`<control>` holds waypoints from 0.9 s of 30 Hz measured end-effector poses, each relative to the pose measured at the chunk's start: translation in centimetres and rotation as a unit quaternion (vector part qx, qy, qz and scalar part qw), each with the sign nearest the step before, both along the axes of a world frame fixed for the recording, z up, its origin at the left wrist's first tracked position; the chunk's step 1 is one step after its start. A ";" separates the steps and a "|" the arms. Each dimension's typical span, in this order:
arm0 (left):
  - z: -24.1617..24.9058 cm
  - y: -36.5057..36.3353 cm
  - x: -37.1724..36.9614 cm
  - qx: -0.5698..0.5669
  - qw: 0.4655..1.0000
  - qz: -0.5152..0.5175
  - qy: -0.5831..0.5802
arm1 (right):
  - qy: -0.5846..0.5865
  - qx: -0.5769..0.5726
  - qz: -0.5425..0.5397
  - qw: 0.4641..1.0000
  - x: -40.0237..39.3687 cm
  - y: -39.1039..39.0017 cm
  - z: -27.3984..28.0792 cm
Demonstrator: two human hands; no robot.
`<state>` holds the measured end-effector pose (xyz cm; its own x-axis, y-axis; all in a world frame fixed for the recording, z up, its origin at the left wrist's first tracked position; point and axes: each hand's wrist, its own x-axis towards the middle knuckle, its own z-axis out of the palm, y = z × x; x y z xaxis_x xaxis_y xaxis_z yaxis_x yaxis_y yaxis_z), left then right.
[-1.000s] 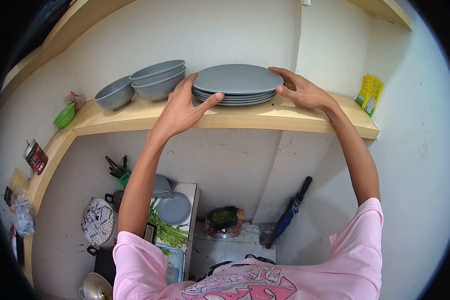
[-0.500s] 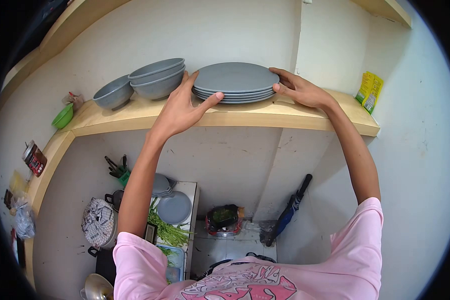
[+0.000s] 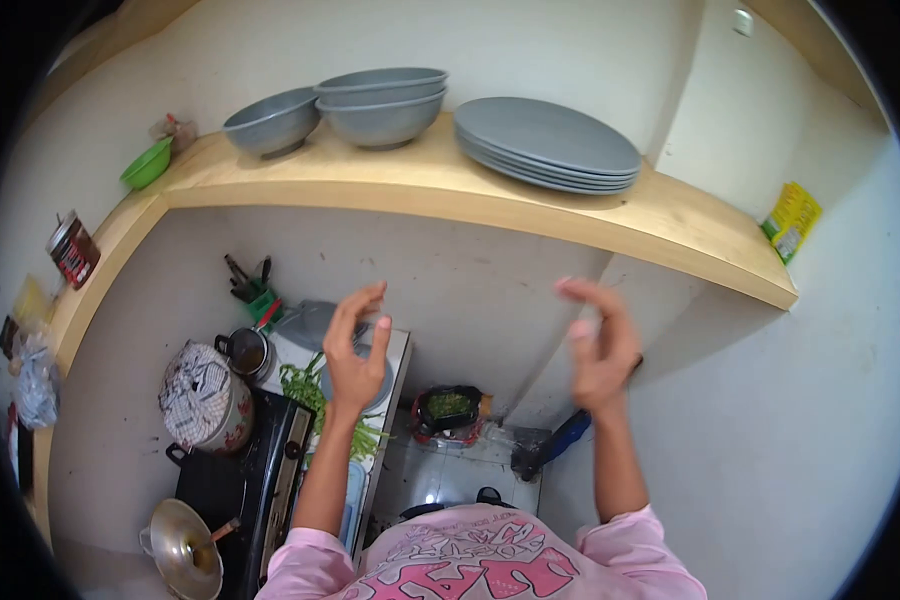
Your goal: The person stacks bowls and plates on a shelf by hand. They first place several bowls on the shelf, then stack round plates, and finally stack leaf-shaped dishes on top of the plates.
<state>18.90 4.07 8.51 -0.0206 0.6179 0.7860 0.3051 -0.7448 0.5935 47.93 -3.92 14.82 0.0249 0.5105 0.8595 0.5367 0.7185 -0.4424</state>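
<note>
A stack of several grey plates (image 3: 547,140) rests on the wooden shelf (image 3: 410,198). To its left stand two nested grey bowls (image 3: 382,112) and a single grey bowl (image 3: 273,122). My left hand (image 3: 357,350) is raised below the shelf, empty, with thumb and fingers apart; behind it lie a grey plate (image 3: 375,388) and green vegetables (image 3: 303,384) on the counter. My right hand (image 3: 602,345), slightly blurred, is also below the shelf, holding nothing, its fingers curved and apart from the thumb.
A green bowl (image 3: 148,165), a jar (image 3: 73,250) and a yellow packet (image 3: 793,219) are along the shelf. Lower left are a cloth-covered pot (image 3: 232,415), a small pan (image 3: 247,352), a stove (image 3: 275,455) and a wok (image 3: 182,545). A blue umbrella (image 3: 566,440) leans at the wall.
Both hands have let go of the plate stack and moved down below the shelf. The plates now stand on the shelf untouched. The camera view has shifted and tilted.
</note>
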 end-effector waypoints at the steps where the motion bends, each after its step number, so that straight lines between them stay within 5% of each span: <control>1: -3.0 -0.2 -1.0 -0.051 0.999 0.011 -0.006 | -0.057 -0.036 -0.012 0.998 -2.2 0.2 -2.1; 6: -17.5 -3.4 -7.6 -0.283 0.956 0.032 -0.065 | -0.022 -0.260 0.131 0.956 -10.9 1.5 -13.9; 11: -25.1 -8.0 -13.2 -0.397 0.909 0.063 -0.113 | -0.028 -0.393 0.193 0.899 -16.1 0.5 -20.6; 27: -35.3 -10.8 -19.1 -0.484 0.863 0.038 -0.136 | 0.090 -0.558 0.206 0.799 -21.3 2.4 -34.0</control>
